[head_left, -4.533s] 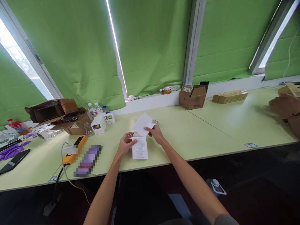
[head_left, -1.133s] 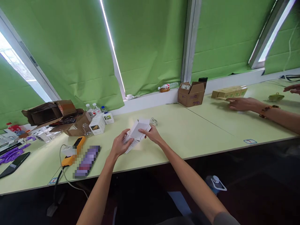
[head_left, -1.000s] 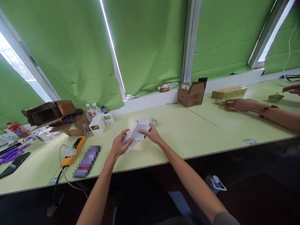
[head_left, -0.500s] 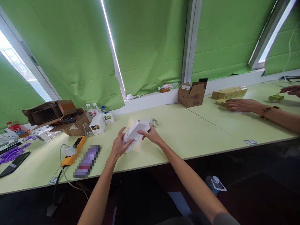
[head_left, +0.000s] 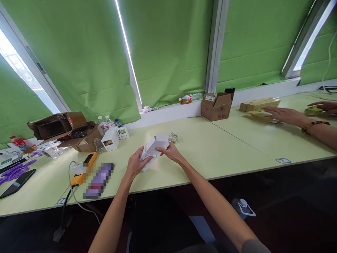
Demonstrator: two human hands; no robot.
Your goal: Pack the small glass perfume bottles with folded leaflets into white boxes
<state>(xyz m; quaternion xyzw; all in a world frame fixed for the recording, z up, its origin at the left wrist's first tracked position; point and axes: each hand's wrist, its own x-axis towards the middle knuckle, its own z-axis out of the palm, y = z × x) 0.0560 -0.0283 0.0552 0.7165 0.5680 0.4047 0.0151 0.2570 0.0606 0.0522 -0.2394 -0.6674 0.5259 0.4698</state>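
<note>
Both my hands hold a small white cardboard box [head_left: 155, 146] just above the pale green table [head_left: 210, 147]. My left hand [head_left: 137, 163] grips its lower left end, fingers curled round it. My right hand [head_left: 170, 151] pinches the upper right end near an open flap. A printed white leaflet [head_left: 145, 165] lies partly hidden under the box and my left hand. A small clear glass jar [head_left: 173, 137] stands just behind the box.
Left: white product boxes [head_left: 111, 139], water bottles, open brown cartons [head_left: 56, 124], an orange device [head_left: 84, 167] with cable, a phone [head_left: 15, 178]. Back right: a brown carton [head_left: 217, 106] and tan boxes [head_left: 259, 104]. Another person's hands [head_left: 283, 114] work at the far right.
The flat white card has been shaped into a box held in both hands. The leaflet now sits under the box. The other person's hands shifted about at the far right.
</note>
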